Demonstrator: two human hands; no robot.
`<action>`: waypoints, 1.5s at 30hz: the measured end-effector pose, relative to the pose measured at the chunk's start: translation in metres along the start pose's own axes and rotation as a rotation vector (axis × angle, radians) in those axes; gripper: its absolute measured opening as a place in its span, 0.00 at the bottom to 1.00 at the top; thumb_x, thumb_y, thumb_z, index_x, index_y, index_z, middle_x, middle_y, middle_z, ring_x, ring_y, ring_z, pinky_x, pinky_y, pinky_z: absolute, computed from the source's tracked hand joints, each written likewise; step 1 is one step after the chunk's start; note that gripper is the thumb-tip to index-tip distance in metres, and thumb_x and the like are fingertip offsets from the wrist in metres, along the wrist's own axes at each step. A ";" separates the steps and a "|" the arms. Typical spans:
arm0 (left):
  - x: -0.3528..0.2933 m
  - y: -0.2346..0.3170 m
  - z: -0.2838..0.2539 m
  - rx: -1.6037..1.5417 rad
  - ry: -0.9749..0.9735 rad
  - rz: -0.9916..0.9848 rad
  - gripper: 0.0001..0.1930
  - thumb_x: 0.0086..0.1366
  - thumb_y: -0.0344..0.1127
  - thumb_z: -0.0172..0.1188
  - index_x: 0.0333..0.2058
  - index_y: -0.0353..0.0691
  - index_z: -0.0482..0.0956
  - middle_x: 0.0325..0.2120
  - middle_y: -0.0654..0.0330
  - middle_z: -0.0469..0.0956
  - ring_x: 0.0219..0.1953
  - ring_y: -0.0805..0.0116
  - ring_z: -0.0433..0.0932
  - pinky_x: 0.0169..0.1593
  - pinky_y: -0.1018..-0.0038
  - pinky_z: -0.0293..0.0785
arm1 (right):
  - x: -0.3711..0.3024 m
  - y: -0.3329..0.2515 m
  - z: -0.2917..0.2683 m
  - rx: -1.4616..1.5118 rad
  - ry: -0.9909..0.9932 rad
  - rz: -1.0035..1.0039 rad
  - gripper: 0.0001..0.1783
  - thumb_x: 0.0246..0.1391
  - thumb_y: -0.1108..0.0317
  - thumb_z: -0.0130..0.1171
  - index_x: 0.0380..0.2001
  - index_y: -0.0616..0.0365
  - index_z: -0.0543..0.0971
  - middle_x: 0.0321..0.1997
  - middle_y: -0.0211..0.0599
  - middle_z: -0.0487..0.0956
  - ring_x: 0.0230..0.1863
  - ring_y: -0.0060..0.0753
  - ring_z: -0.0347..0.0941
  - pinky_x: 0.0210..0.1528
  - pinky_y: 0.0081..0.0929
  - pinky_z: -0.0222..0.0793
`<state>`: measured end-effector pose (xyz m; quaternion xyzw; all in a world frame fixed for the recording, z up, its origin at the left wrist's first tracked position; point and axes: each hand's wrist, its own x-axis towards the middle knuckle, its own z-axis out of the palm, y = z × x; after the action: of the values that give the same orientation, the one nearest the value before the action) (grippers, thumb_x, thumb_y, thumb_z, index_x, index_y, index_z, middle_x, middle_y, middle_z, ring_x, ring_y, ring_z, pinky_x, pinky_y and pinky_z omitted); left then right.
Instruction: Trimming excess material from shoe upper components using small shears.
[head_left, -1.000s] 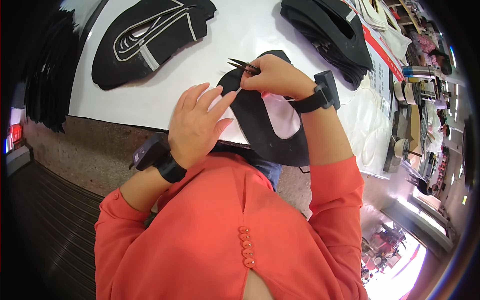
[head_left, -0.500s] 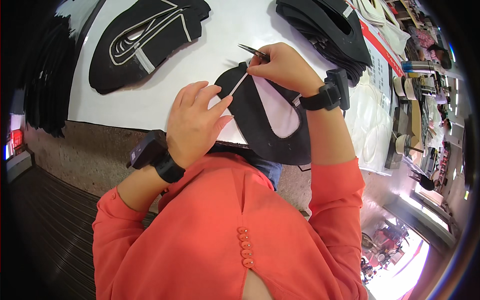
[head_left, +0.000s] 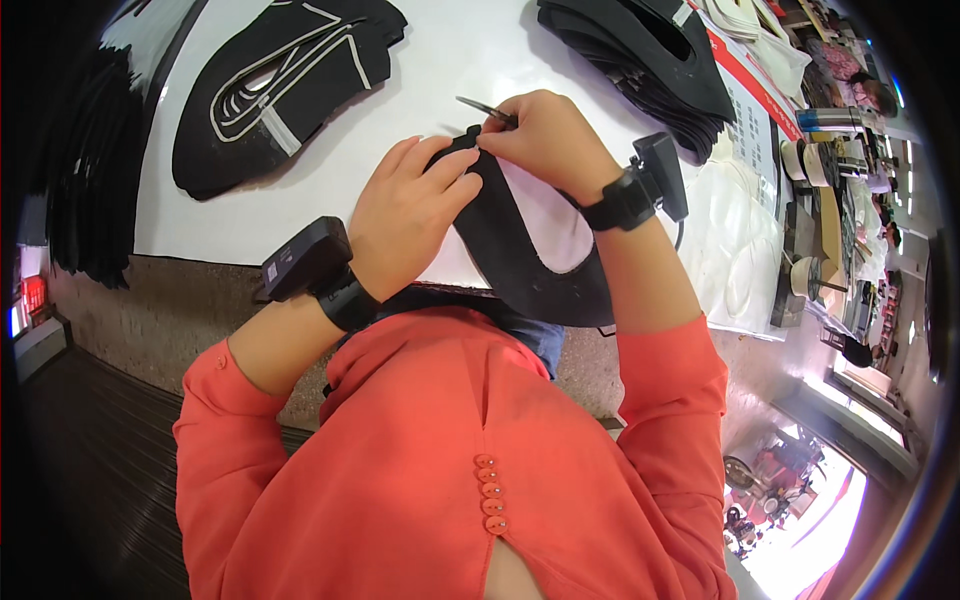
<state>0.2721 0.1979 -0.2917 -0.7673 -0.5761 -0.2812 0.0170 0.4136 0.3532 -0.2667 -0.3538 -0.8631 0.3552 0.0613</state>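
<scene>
Okay, labels first: there was a printed sheet point(head_left: 750, 110) off to the right of the black U-shaped piece point(head_left: 525, 270), red band and rows of print, too tiny to read. The box on the left wrist point(head_left: 305, 258) had a pale sticker, same deal.

The U-piece lay on a glossy white tabletop point(head_left: 300, 215), rounded end over the near edge. Left of it was a black piece with pale trim point(head_left: 215, 155); beyond it, to the right, a stack of black pieces point(head_left: 660, 60). Speckled floor point(head_left: 200, 300) showed below and left of it, pale spools point(head_left: 803, 275) well to its right.

Its long axis slanted, curve toward the wearer, visible arm running away and leftward. The right hand point(head_left: 535, 135) was closed around a slim dark tool point(head_left: 485, 108) at that arm's far end. The left hand point(head_left: 410, 205) had fingers half-curled on the same end; couldn't tell if they pinched anything.
</scene>
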 end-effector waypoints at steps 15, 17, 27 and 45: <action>0.006 -0.004 -0.002 -0.023 -0.119 0.001 0.11 0.57 0.26 0.59 0.40 0.40 0.76 0.51 0.61 0.75 0.51 0.57 0.72 0.56 0.62 0.68 | -0.099 -0.005 0.011 -0.281 0.338 -0.198 0.16 0.45 0.73 0.64 0.40 0.51 0.83 0.27 0.34 0.78 0.27 0.41 0.77 0.29 0.33 0.73; 0.008 -0.005 -0.003 -0.027 -0.148 0.003 0.11 0.58 0.26 0.60 0.40 0.40 0.76 0.50 0.61 0.75 0.51 0.57 0.72 0.55 0.61 0.68 | -0.111 -0.011 0.023 -0.217 0.377 -0.141 0.17 0.44 0.74 0.63 0.41 0.51 0.83 0.26 0.34 0.78 0.26 0.40 0.77 0.27 0.32 0.73; 0.010 -0.004 -0.003 -0.031 -0.154 0.000 0.11 0.57 0.25 0.60 0.40 0.39 0.76 0.50 0.61 0.75 0.52 0.56 0.72 0.54 0.60 0.68 | -0.124 -0.012 0.060 -0.186 0.460 -0.036 0.19 0.44 0.74 0.64 0.44 0.51 0.82 0.25 0.34 0.77 0.23 0.40 0.75 0.25 0.31 0.72; 0.017 -0.009 -0.008 -0.010 -0.229 0.032 0.20 0.56 0.25 0.61 0.50 0.43 0.78 0.50 0.61 0.74 0.52 0.54 0.71 0.55 0.59 0.67 | -0.127 -0.040 0.043 -0.272 0.103 0.118 0.31 0.47 0.55 0.69 0.53 0.60 0.76 0.22 0.41 0.79 0.23 0.44 0.77 0.25 0.36 0.71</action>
<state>0.2641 0.2127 -0.2800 -0.8037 -0.5603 -0.1943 -0.0484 0.4701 0.2256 -0.2537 -0.4266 -0.8766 0.2196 0.0362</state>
